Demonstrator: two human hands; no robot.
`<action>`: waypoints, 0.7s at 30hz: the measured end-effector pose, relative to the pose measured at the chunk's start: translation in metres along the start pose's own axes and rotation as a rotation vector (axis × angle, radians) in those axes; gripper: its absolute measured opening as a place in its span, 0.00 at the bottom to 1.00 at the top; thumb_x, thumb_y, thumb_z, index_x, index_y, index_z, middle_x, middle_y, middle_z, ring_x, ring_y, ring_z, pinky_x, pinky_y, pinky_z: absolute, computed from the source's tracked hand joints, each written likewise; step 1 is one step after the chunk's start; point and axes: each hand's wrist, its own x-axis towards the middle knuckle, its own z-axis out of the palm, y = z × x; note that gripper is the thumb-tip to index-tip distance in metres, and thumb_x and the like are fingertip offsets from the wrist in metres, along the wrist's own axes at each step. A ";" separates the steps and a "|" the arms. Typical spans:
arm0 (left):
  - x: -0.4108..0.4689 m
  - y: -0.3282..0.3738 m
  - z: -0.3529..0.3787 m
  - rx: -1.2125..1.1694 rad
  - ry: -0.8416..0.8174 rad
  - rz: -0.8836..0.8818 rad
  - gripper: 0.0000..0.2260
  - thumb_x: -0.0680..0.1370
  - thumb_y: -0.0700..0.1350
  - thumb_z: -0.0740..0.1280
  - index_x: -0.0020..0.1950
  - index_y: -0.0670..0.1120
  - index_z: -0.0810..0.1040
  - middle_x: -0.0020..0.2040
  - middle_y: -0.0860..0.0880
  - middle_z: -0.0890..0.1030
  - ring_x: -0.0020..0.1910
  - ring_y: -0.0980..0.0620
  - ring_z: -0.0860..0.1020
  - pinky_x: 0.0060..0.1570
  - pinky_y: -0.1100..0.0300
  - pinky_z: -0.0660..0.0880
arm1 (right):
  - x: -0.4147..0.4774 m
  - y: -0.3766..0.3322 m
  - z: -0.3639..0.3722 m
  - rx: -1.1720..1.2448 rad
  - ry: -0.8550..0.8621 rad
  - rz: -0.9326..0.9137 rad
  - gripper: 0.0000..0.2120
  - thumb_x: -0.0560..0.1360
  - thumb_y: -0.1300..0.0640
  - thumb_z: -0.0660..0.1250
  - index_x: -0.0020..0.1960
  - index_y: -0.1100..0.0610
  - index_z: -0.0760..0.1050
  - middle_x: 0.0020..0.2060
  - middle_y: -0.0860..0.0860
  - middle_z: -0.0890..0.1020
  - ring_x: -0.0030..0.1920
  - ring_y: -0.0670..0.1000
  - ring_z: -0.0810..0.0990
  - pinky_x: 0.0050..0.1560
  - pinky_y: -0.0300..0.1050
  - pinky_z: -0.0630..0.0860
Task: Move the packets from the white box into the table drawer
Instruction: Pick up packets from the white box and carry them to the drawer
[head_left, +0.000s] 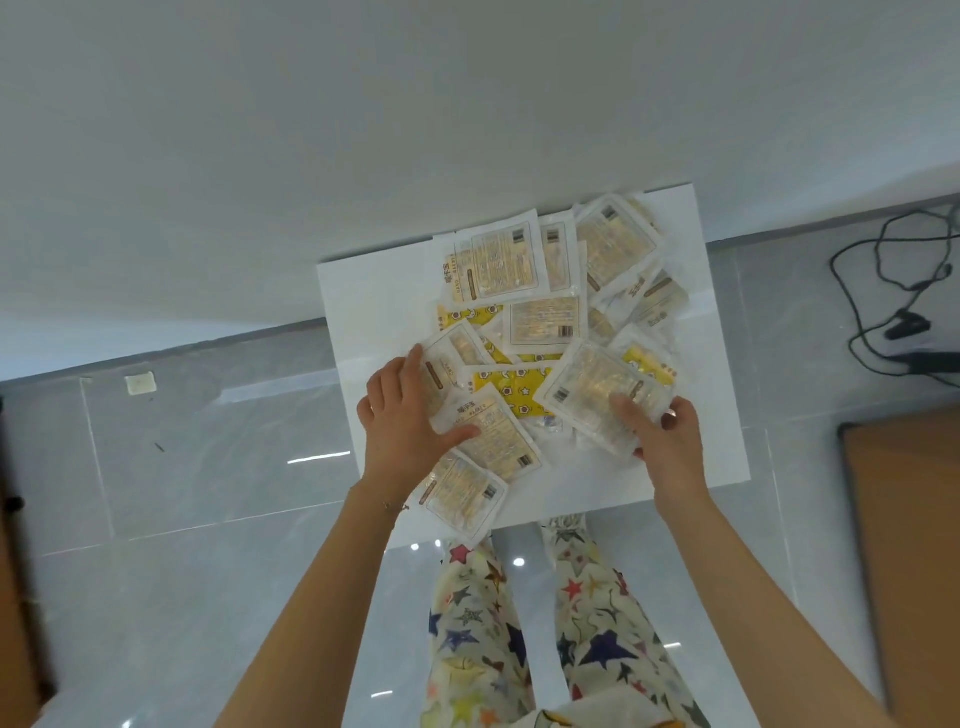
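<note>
While fingers (414, 364) of the left hand (400, 421) clasp packets (448, 375), the right hand (670, 441) pinches one packet (592, 387) by its edge.

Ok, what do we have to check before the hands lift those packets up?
1. Grip of the left hand on the yellow-filled clear plastic packets: ok, its thumb and fingers wrap round them.
2. Grip of the right hand on the big clear plastic packet: ok, thumb on top.
3. The nearest clear packet sits right at the edge of the white flat surface and could slip: not ok.
4. Table drawer open and ready: cannot tell, it is not in view.
5. The black cables on the floor lie off to the right: ok.
</note>
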 end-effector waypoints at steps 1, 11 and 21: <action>0.002 0.000 -0.001 -0.008 0.001 -0.019 0.48 0.64 0.64 0.76 0.76 0.47 0.59 0.70 0.46 0.65 0.69 0.45 0.62 0.66 0.46 0.62 | -0.001 -0.002 0.002 0.002 -0.006 0.009 0.22 0.70 0.53 0.75 0.61 0.54 0.72 0.51 0.47 0.81 0.49 0.46 0.80 0.44 0.42 0.77; 0.020 -0.011 -0.032 -0.520 0.027 -0.346 0.19 0.71 0.49 0.76 0.55 0.45 0.72 0.49 0.52 0.77 0.43 0.57 0.77 0.35 0.70 0.71 | -0.009 -0.006 -0.014 0.197 0.003 0.006 0.17 0.71 0.58 0.74 0.58 0.49 0.77 0.53 0.47 0.83 0.55 0.50 0.82 0.53 0.51 0.79; 0.012 -0.022 -0.055 -1.141 0.133 -0.486 0.08 0.78 0.42 0.68 0.55 0.51 0.74 0.54 0.49 0.81 0.53 0.47 0.81 0.52 0.48 0.79 | -0.032 -0.035 0.004 0.326 -0.028 -0.158 0.17 0.73 0.59 0.70 0.59 0.46 0.74 0.55 0.44 0.82 0.58 0.47 0.80 0.55 0.45 0.79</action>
